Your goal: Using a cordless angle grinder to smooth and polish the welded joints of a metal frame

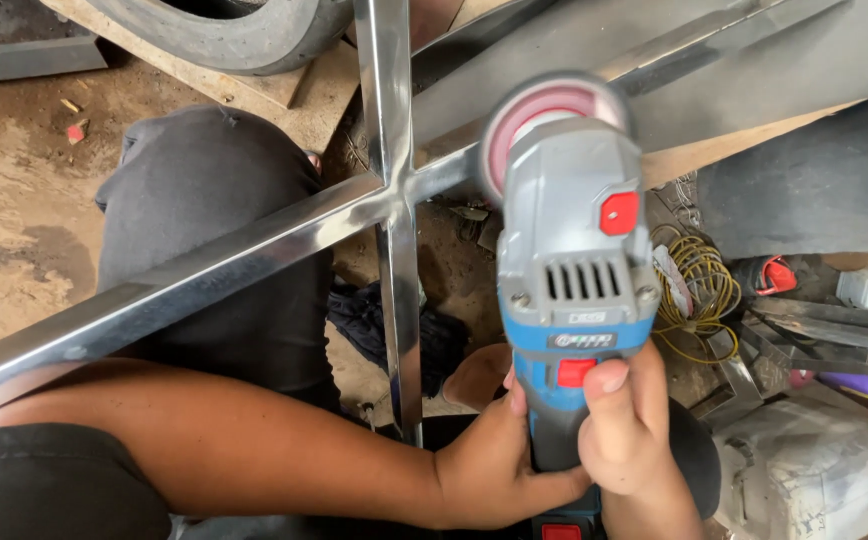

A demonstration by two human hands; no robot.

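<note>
Both hands grip the body of a grey and blue angle grinder (574,250). My left hand (499,465) wraps the handle from below, its forearm reaching in from the left. My right hand (629,425) clasps the handle from the right, thumb resting on a red switch. The pink disc (544,110) at the tool's far end is blurred and sits against a polished metal cross frame (391,195), just right of where its bars meet.
My dark-trousered knee (209,190) lies under the frame at left. A tyre (244,30) rests on a wooden board at the top. Coiled yellow wire (699,285), metal offcuts (824,340) and a white plastic container (809,470) lie at right on the dirt floor.
</note>
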